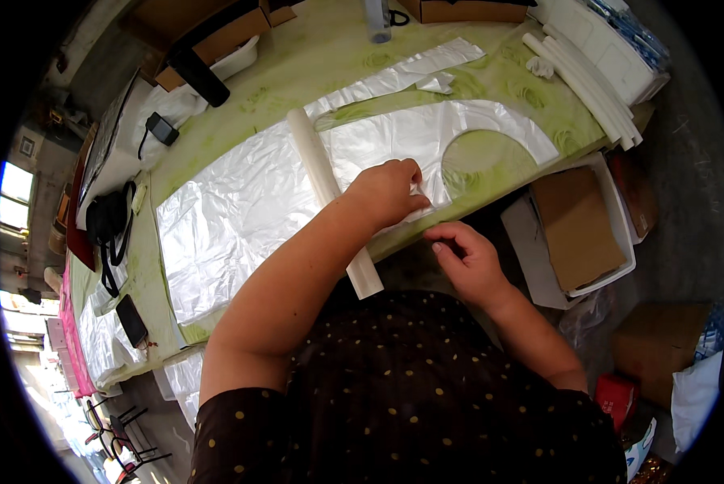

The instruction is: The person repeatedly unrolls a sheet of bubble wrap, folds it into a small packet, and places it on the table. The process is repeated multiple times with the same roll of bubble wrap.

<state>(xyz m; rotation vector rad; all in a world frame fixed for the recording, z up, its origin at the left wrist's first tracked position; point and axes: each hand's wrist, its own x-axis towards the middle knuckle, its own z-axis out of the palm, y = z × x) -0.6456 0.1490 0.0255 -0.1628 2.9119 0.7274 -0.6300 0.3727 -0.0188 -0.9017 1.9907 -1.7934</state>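
A thin, shiny white plastic sheet (233, 218) with a round cut-out at its right end lies flat on the table, like a disposable apron. Across it rests a long off-white tube (318, 161), its near end jutting past the table edge. My left forearm passes over that tube. My left hand (384, 194) is at the near edge of the sheet beside the cut-out, fingers curled and pinching a crumpled bit of the plastic. Just off the table edge, my right hand (473, 262) hangs with fingers loosely bent, thumb and forefinger apart, nothing visible between them.
A plastic strip (402, 74) lies beyond the sheet. Several white rolls (592, 89) sit at the far right, above a white bin (630, 262) holding cardboard. To the left are a phone (131, 321), a black bag (108, 218) and a black cylinder (199, 77).
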